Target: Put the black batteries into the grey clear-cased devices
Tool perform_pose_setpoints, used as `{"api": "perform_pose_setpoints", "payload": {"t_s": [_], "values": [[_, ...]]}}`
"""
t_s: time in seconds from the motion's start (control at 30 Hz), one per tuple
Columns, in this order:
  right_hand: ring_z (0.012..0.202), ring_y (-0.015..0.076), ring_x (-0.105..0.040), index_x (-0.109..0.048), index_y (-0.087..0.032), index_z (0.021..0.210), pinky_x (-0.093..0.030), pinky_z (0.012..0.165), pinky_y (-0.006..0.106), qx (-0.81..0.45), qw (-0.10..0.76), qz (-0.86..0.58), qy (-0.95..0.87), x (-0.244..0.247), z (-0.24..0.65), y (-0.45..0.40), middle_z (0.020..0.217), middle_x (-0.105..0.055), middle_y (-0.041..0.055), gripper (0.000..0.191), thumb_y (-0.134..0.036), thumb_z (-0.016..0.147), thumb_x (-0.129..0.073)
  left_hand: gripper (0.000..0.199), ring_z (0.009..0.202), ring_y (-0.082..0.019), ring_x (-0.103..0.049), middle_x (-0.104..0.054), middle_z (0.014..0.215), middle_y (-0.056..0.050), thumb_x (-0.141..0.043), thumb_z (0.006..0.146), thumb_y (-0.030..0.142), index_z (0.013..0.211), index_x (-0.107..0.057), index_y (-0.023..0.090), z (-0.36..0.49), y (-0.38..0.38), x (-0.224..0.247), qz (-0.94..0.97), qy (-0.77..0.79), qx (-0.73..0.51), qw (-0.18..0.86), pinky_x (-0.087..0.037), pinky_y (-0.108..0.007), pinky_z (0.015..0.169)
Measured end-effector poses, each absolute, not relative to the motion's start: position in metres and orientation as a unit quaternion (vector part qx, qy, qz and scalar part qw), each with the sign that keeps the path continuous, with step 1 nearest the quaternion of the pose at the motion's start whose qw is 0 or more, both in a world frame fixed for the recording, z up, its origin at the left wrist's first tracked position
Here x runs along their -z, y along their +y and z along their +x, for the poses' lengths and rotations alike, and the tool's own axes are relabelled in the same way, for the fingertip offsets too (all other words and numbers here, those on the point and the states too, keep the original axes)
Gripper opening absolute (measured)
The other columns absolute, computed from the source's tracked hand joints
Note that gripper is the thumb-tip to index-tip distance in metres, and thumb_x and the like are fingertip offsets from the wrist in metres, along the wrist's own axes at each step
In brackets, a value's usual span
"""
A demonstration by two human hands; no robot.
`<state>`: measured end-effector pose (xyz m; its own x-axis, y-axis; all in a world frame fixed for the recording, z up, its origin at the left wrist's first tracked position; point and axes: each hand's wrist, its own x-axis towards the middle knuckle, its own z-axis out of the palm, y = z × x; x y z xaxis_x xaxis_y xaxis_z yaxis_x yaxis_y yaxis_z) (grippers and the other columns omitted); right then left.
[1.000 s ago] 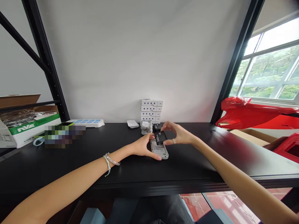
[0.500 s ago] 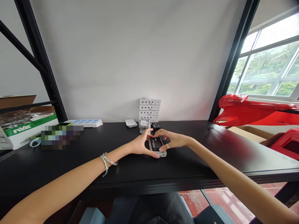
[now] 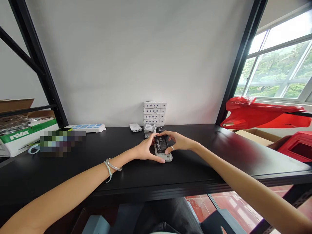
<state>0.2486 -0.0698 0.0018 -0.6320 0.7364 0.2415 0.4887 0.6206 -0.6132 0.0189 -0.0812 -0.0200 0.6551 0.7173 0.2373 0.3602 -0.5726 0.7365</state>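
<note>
A black 3000mAh battery rests on the back of a grey keypad phone, and I cannot tell whether it is fully seated. My left hand holds the phone, its thumb along the near end and its fingers at the far edge. My right hand comes in from the right, its fingertips pinching the battery's far side. A ring shows on one finger. Just behind the hands are a short stack of grey phone parts and a small black battery.
Several white boxes are stacked against the wall on the black table. A white power strip and a small white item lie along the back. A red bag and a red crate sit to the right.
The black battery has gone from tilted above the phone to lying on its back, with the label now showing. My right hand has lowered with it, and the view has drifted slightly.
</note>
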Motion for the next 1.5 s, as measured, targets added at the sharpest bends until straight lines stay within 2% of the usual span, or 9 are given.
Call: {"api": "perform_pose_setpoints", "payload": {"t_s": [0.17, 0.4, 0.67, 0.73, 0.9, 1.0, 1.1, 1.3, 1.5], "values": [[0.103, 0.027, -0.054, -0.056, -0.022, 0.122, -0.042, 0.088, 0.039, -0.273, 0.236, -0.365, -0.859, 0.002, 0.248, -0.069, 0.121, -0.059, 0.0067, 0.078, -0.045, 0.053, -0.083, 0.129, 0.125, -0.035, -0.045, -0.041, 0.139, -0.018, -0.087, 0.049, 0.046, 0.146, -0.005, 0.027, 0.019, -0.082, 0.021, 0.845, 0.315, -0.276, 0.332, -0.036, -0.054, 0.104], [0.111, 0.0259, -0.051, -0.067, -0.025, 0.101, -0.041, 0.09, 0.037, -0.261, 0.206, -0.34, -0.88, -0.002, 0.248, -0.07, 0.123, -0.054, 0.0049, 0.046, -0.052, 0.065, -0.074, 0.124, 0.126, -0.033, -0.044, -0.046, 0.133, -0.017, -0.085, 0.051, 0.05, 0.145, -0.007, 0.026, 0.021, -0.084, 0.018, 0.853, 0.319, -0.256, 0.324, -0.033, -0.053, 0.106], [0.127, 0.0314, -0.04, -0.048, -0.027, 0.134, -0.035, 0.104, 0.04, -0.209, 0.083, -0.371, -0.901, -0.013, 0.247, -0.087, 0.144, -0.036, 0.0068, 0.092, -0.058, 0.053, -0.078, 0.121, 0.122, -0.03, -0.049, -0.048, 0.132, -0.017, -0.082, 0.054, 0.054, 0.144, -0.008, 0.025, 0.022, -0.084, 0.02, 0.857, 0.325, -0.264, 0.301, -0.039, -0.049, 0.102], [0.121, 0.0318, -0.045, -0.052, -0.026, 0.132, -0.039, 0.1, 0.039, -0.194, 0.069, -0.385, -0.899, -0.018, 0.252, -0.088, 0.138, -0.044, 0.0076, 0.091, -0.059, 0.052, -0.077, 0.108, 0.118, -0.029, -0.052, -0.047, 0.133, -0.015, -0.077, 0.061, 0.056, 0.143, -0.013, 0.026, 0.022, -0.087, 0.016, 0.866, 0.325, -0.279, 0.259, -0.044, -0.047, 0.098], [0.104, 0.0317, -0.058, -0.06, -0.029, 0.124, -0.048, 0.084, 0.038, -0.168, 0.034, -0.465, -0.869, -0.027, 0.296, -0.075, 0.129, -0.055, 0.0063, 0.087, -0.053, 0.043, -0.082, 0.034, 0.106, -0.022, -0.054, -0.059, 0.109, -0.006, -0.045, 0.092, 0.047, 0.115, -0.054, 0.022, 0.018, -0.088, -0.002, 0.885, 0.303, -0.353, 0.019, -0.044, -0.04, 0.095], [0.097, 0.0325, -0.062, -0.061, -0.029, 0.124, -0.049, 0.08, 0.039, -0.158, 0.018, -0.556, -0.816, -0.027, 0.324, -0.058, 0.117, -0.064, 0.0072, 0.084, -0.046, 0.045, -0.082, 0.028, 0.106, -0.022, -0.05, -0.057, 0.105, -0.006, -0.041, 0.095, 0.037, 0.107, -0.06, 0.021, 0.01, -0.072, -0.007, 0.846, 0.342, -0.401, -0.078, -0.042, -0.039, 0.097], [0.095, 0.0332, -0.063, -0.06, -0.026, 0.126, -0.048, 0.082, 0.041, -0.136, 0.02, -0.601, -0.787, -0.02, 0.337, -0.036, 0.104, -0.069, 0.0079, 0.075, -0.045, 0.055, -0.076, 0.031, 0.11, -0.024, -0.048, -0.055, 0.113, -0.005, -0.04, 0.095, 0.039, 0.108, -0.064, 0.023, -0.001, -0.05, -0.002, 0.819, 0.413, -0.395, -0.053, -0.043, -0.041, 0.095], [0.125, 0.0311, -0.047, -0.05, -0.025, 0.135, -0.039, 0.101, 0.041, -0.043, 0.106, -0.557, -0.822, 0.015, 0.325, 0.003, 0.138, -0.051, 0.007, 0.053, -0.036, 0.083, -0.05, 0.026, 0.088, -0.017, -0.059, -0.059, 0.111, -0.002, -0.053, 0.088, 0.038, 0.109, -0.063, 0.026, -0.013, -0.029, 0.011, 0.836, 0.401, -0.37, 0.067, -0.051, -0.032, 0.078], [0.132, 0.0347, -0.035, -0.042, -0.021, 0.139, -0.036, 0.102, 0.05, 0.038, 0.184, -0.579, -0.793, 0.032, 0.304, 0.006, 0.143, -0.041, 0.0133, 0.052, -0.025, 0.087, -0.041, 0.008, 0.081, -0.015, -0.059, -0.058, 0.105, -0.002, -0.055, 0.088, 0.027, 0.093, -0.059, 0.021, -0.008, -0.027, 0.014, 0.834, 0.374, -0.402, 0.057, -0.051, -0.029, 0.076]]}}
